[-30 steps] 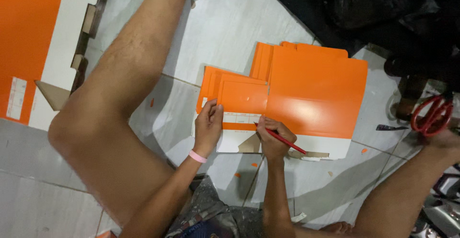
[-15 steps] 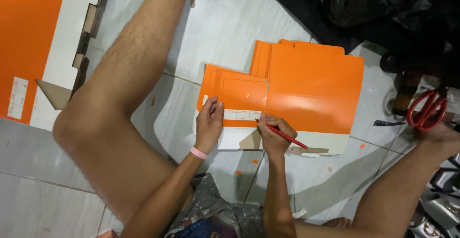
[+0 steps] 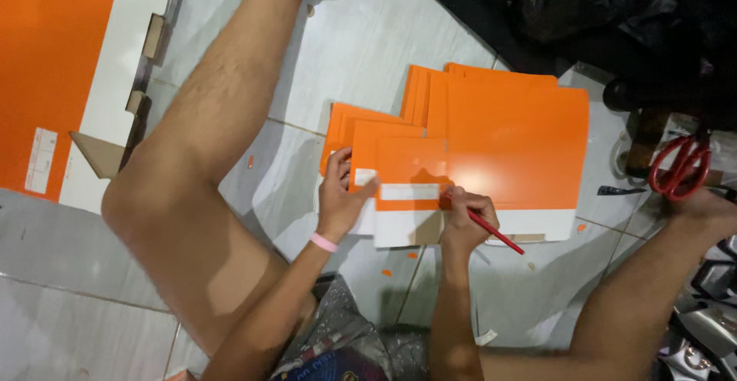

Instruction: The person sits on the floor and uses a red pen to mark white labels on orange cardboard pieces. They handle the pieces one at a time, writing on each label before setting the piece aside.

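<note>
Two hands work on an orange card sheet (image 3: 407, 168) lying on the white tiled floor (image 3: 368, 51); the left hand (image 3: 342, 197) presses it flat, fingers spread; the right hand (image 3: 464, 216) grips a red pencil (image 3: 495, 234) at a white label strip (image 3: 409, 191); larger orange sheets (image 3: 510, 139) lie beneath; red scissors (image 3: 679, 168) rest far right.

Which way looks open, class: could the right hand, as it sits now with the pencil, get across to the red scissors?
Probably yes. The right hand rests on the orange card; the red scissors lie off to its right, with only flat card and floor tile between. It holds a red pencil.
</note>
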Action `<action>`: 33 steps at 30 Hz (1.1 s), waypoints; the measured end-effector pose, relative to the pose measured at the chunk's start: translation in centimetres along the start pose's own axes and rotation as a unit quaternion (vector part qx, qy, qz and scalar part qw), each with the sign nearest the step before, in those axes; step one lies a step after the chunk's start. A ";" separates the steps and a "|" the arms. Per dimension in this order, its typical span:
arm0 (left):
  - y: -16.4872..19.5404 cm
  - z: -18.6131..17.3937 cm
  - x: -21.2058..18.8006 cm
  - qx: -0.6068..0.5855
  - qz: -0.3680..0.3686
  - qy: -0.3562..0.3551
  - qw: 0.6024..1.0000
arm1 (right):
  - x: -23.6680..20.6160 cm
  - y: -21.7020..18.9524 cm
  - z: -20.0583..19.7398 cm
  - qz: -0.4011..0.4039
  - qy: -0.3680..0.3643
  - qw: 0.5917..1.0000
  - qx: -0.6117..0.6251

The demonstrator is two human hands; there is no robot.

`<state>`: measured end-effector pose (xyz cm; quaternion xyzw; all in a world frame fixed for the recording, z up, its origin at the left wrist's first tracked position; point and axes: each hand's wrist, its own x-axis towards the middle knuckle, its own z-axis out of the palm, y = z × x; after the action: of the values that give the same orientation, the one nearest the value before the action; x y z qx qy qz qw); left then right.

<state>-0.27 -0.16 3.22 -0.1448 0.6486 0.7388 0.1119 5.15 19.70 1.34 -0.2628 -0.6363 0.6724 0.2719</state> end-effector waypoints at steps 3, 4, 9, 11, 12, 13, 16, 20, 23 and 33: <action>0.6 1.0 -1.0 0.162 0.107 0.044 0.980 | -2.1 -0.3 -0.4 0.028 -0.075 0.996 0.047; 0.6 1.1 -1.2 0.175 0.124 0.050 0.975 | -3.0 -0.3 -0.1 0.027 -0.133 0.988 0.075; -0.1 -1.1 -0.1 0.069 -0.055 0.012 0.996 | -6.0 0.3 3.0 0.016 -0.229 0.973 0.009; -0.3 -1.9 0.2 0.062 -0.030 0.008 0.998 | -5.5 -0.1 3.3 -0.032 -0.203 0.977 -0.064; -0.3 -2.1 0.0 0.058 -0.020 0.007 0.998 | -4.9 -0.4 3.1 -0.040 -0.180 0.979 -0.082; -0.3 -2.1 0.0 0.055 -0.024 0.006 0.998 | -4.2 -0.9 2.8 -0.051 -0.156 0.981 -0.100; -0.1 -1.7 -0.4 0.057 0.021 -0.002 0.998 | -3.7 -1.8 1.9 0.016 -0.155 0.987 -0.050; -0.4 -1.7 -0.3 0.028 0.040 -0.023 0.999 | -6.7 -0.7 3.4 0.011 -0.283 0.959 0.015; -1.1 -2.2 0.4 -0.017 -0.007 -0.029 0.999 | -8.2 0.7 4.7 -0.025 -0.289 0.957 -0.008; -0.9 -1.8 0.3 0.039 0.008 -0.003 0.999 | -4.0 -1.0 3.3 -0.010 -0.140 0.984 -0.106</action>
<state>-0.07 -1.79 2.04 -0.1330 0.6777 0.7143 0.1130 5.79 14.60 2.55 -0.1866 -0.7385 0.6285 0.1573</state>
